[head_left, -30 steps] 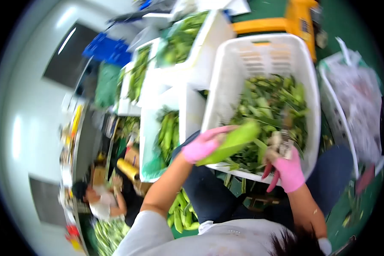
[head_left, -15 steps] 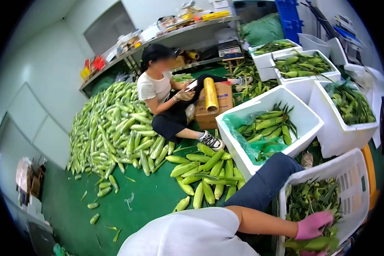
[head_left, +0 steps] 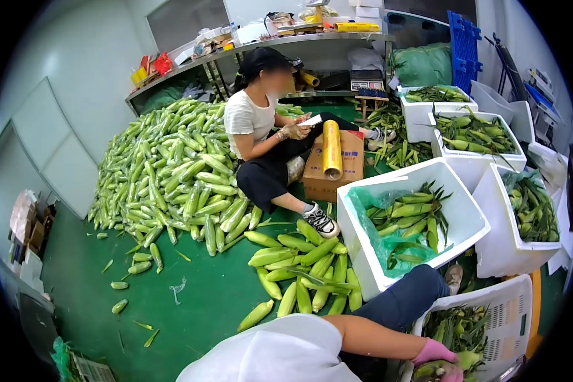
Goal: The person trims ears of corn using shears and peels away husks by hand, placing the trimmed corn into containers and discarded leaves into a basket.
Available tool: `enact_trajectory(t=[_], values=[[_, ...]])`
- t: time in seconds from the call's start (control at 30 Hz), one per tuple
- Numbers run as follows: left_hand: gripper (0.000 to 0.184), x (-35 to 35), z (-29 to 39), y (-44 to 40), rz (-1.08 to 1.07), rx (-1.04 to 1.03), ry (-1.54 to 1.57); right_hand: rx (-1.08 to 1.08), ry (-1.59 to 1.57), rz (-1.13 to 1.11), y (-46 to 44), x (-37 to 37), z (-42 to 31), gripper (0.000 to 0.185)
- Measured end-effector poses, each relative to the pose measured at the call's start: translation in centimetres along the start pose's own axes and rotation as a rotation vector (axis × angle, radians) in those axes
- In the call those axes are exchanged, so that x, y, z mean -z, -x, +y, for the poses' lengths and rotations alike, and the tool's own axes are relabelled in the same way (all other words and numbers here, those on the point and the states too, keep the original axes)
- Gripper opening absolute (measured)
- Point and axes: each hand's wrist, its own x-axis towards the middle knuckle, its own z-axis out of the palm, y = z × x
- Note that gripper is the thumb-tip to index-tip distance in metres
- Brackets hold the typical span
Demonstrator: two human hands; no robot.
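Observation:
My left hand [head_left: 434, 351], in a pink glove, is low in the right part of the head view, over a white slatted crate [head_left: 519, 312]. Its fingers curl over a green ear of corn [head_left: 431, 367]. Just below, part of my right hand [head_left: 451, 372], also pink-gloved, is closed against the same ear; the bottom edge of the view cuts it off. Stripped corn husks [head_left: 455, 326] lie in the crate beside both hands. Left of my bent knee [head_left: 401, 296], a small heap of peeled ears [head_left: 302, 261] rests on the green floor.
A large pile of wrapped corn [head_left: 165, 172] covers the floor at left. Another person [head_left: 251, 118] sits beside it holding a phone [head_left: 310, 121]. A roll of film [head_left: 332, 149] stands by a carton [head_left: 356, 169]. White foam boxes [head_left: 471, 223] of corn line the right.
My view has turned, so the room sits differently. My left hand has drawn back toward me and down with the ear, near my right hand. The seated person still holds the phone.

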Motion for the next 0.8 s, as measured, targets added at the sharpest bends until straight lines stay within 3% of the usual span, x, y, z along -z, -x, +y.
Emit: enact_trajectory(t=[0.03, 0.07, 0.1, 0.13, 0.17, 0.27, 0.3, 0.4, 0.53, 0.57, 0.67, 0.7, 0.8], values=[[0.051, -1.0, 0.1, 2.8, -0.054, -0.085, 0.087, 0.103, 0.082, 0.048, -0.7, 0.6, -1.3, 0.05], [0.05, -1.9, 0.3, 4.3, -0.013, -0.206, 0.094, -0.301, -0.152, 0.195, 3.1, -2.0, 1.0, 0.072], [0.049, -2.2, 0.5, 5.1, 0.028, -0.326, 0.103, -0.374, -0.218, 0.273, 4.4, -3.7, 3.5, 0.081], [0.075, -1.6, 1.0, 5.2, 0.065, -0.342, 0.127, -0.45, -0.284, 0.349, 5.6, -4.7, 6.5, 0.089], [0.082, -2.2, 1.4, 6.3, 0.089, -0.371, 0.112, -0.61, -0.034, 0.226, 8.7, -4.5, 10.1, 0.096], [0.092, -3.7, 3.2, 7.2, 0.152, -0.52, -0.13, -0.786, -0.946, 0.351, 7.5, -3.6, 8.7, 0.092], [0.093, -4.0, 3.6, 7.1, 0.176, -0.581, -0.24, -0.894, -0.947, 0.288, 7.9, -3.4, 9.0, 0.089], [0.09, -4.7, 4.3, 7.8, 0.242, -0.74, -0.755, -0.883, -0.684, 0.159, 10.1, -4.3, 11.5, 0.09], [0.082, -9.3, 5.6, 12.5, 0.19, -0.528, -1.051, -0.814, -0.681, 0.288, 10.5, -5.1, 11.0, 0.059], [0.082, -8.4, 4.4, 10.9, 0.271, -0.736, -1.125, -0.797, -0.674, 0.313, 10.7, -5.2, 11.3, 0.052], [0.084, -5.0, 2.6, 7.6, 0.302, -0.832, -1.291, -0.741, -0.648, 0.387, 10.3, -5.3, 12.0, 0.039], [0.085, -7.4, 3.2, 9.9, 0.24, -0.692, -1.157, -0.745, -0.64, 0.381, 10.0, -5.3, 12.0, 0.041], [0.058, -10.2, 3.3, 11.6, 0.279, -0.469, -1.095, -0.767, -0.593, 0.316, 8.7, -5.5, 12.1, 0.044]])
